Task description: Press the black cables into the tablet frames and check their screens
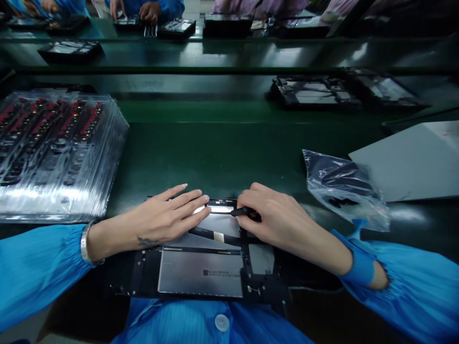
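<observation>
Here's the open black-framed device (201, 274), silver panels showing, lying right beneath both hands and reaching back toward the person's body. The left hand (175, 215) lies palm down across its far left part, fingers long and slightly spread. And the right hand (268, 210), curled in tight, pinches a black tool (244, 211), its tip at the right end of a bright strip (221, 209) just off the left fingertips! Out to the right hand's right, a clear bag (344, 191), with a pale sheet (412, 157) behind it. Left of the left hand, stacked clear trays (71, 162) carry red-and-black parts. Well beyond both hands, black trays (315, 91), then co-workers' hands (148, 10) across the line.
</observation>
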Action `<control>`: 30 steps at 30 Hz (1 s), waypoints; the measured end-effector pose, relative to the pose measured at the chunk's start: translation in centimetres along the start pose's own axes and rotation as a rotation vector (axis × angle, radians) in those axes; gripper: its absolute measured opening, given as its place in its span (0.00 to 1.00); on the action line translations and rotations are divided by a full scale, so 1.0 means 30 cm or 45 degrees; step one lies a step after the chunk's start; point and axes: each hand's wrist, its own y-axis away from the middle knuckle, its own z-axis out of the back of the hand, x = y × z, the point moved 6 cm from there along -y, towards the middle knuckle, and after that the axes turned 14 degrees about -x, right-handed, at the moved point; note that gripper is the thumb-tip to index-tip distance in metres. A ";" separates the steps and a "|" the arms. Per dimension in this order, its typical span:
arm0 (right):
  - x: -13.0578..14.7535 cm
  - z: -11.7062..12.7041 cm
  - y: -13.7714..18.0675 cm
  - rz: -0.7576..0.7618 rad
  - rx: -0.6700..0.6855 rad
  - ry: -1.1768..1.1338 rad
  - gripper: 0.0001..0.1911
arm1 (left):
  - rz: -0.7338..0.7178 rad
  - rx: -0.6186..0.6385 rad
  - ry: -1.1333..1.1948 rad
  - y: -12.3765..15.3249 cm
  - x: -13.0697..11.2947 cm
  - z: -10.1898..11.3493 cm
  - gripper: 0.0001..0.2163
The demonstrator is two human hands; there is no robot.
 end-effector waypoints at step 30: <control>0.372 -0.151 0.245 -0.112 -0.651 -1.548 0.36 | 0.420 0.137 0.393 -0.148 0.132 -0.078 0.14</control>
